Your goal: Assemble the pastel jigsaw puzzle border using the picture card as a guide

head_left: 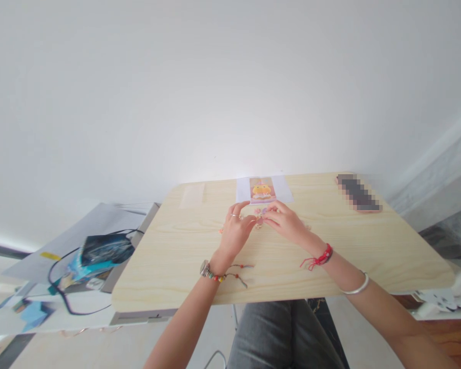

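Note:
My left hand (235, 230), with a ring on one finger, is curled low over the desk. Its thumb reaches towards a small pinkish piece (259, 221); what its fingers grip is too small to make out. Facing it, my right hand (287, 222) has its thumb and forefinger pinched at a small purple piece (264, 210). The fingertips of both hands nearly meet there. Around them lie several tiny pale pieces, partly hidden by my hands, and an orange bit (221, 231) shows left of my left hand.
Behind my hands, a white sheet (283, 188) bears a printed picture of a yellow figure (263, 189). A pale flat strip (192, 196) lies at the desk's back left. A pixelated dark phone-like object (358, 193) is at the right. Bags with a black strap (63, 297) stand left of the desk (169, 277).

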Tool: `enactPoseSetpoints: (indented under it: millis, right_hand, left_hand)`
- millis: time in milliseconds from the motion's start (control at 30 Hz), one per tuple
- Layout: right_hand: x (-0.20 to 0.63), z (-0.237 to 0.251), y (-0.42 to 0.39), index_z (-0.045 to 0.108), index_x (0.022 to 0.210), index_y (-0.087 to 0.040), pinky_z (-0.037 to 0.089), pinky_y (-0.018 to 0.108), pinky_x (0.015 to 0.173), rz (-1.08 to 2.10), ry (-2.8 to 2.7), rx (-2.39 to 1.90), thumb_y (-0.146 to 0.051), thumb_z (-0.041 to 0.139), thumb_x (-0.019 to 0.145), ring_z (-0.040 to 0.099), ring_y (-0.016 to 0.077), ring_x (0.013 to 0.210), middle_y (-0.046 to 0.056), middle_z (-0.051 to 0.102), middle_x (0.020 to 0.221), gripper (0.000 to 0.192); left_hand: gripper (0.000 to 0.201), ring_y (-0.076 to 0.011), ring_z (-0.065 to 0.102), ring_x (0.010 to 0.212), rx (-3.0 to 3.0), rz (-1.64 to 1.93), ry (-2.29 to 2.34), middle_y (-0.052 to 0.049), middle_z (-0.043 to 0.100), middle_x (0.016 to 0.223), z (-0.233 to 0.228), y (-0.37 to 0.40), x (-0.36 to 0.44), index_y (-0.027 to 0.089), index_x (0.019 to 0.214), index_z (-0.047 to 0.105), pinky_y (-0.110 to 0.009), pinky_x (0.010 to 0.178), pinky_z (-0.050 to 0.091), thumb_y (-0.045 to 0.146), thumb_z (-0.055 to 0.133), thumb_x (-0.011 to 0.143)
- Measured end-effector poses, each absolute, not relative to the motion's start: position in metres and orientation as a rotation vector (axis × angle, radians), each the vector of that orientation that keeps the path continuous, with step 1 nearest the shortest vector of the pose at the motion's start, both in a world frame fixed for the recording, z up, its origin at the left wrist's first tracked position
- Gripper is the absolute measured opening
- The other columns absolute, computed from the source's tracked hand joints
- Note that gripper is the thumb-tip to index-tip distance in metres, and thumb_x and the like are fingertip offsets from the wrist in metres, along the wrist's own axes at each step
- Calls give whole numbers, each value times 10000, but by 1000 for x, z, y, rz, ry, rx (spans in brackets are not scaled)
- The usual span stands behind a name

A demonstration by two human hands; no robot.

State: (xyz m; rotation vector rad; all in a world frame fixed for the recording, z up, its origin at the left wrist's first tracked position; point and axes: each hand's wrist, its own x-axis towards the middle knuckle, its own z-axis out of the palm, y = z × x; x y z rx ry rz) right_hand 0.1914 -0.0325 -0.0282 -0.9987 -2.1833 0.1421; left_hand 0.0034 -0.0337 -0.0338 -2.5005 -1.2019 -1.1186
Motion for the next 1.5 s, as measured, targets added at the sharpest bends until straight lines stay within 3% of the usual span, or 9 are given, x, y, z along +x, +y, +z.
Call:
enactPoseSetpoints:
  millis: [400,567,767,933,1133,1500]
  right_hand:
    - [224,-30,-36,669,778,-201,441,306,723,125,-2207,-1098,-211,505,838,511,162,777,54,520,861,174]
    - [262,-33,-43,672,750,-192,429,320,720,103,-2220,-1245,-188,498,837,515,175,784,64,514,849,195]
    - [278,-39,-42,662,713,-182,412,309,730,121,-2293,-1355,-199,519,828,502,171,797,63,499,865,184]
    - [267,-30,-39,635,668,-175,402,307,727,94,-2293,-1309,-153,500,822,500,164,784,62,507,872,206]
    - [222,-30,-8,655,850,-186,407,330,780,71,-2393,-1226,-127,567,772,515,194,889,82,549,958,131]
    - [200,-41,36,618,669,-191,424,332,739,146,-2523,-1113,-189,603,766,530,199,894,57,588,876,99]
  left_hand:
    - [69,-267,441,1106,-2602,-1005,-1186,-89,471,1178,-39,-30,38,213,779,639,-444,856,481,157,636,740]
    - [198,-293,429,1130,-2676,-896,-1197,-115,453,1206,-41,-25,64,192,867,628,-478,886,462,137,684,686]
    - [208,-312,430,1089,-2484,-927,-1407,-124,447,1199,-46,-25,28,184,871,626,-496,860,470,104,663,683]
    - [143,-320,441,1065,-2404,-945,-1484,-129,469,1162,-52,-26,-5,178,787,640,-494,846,477,86,647,678]
    - [129,-314,446,1069,-2379,-987,-1458,-125,476,1150,-50,-18,0,183,784,643,-494,859,477,99,641,686]
    - [117,-315,452,1083,-2389,-994,-1504,-130,489,1160,-50,-16,8,176,788,652,-495,861,477,108,650,692]
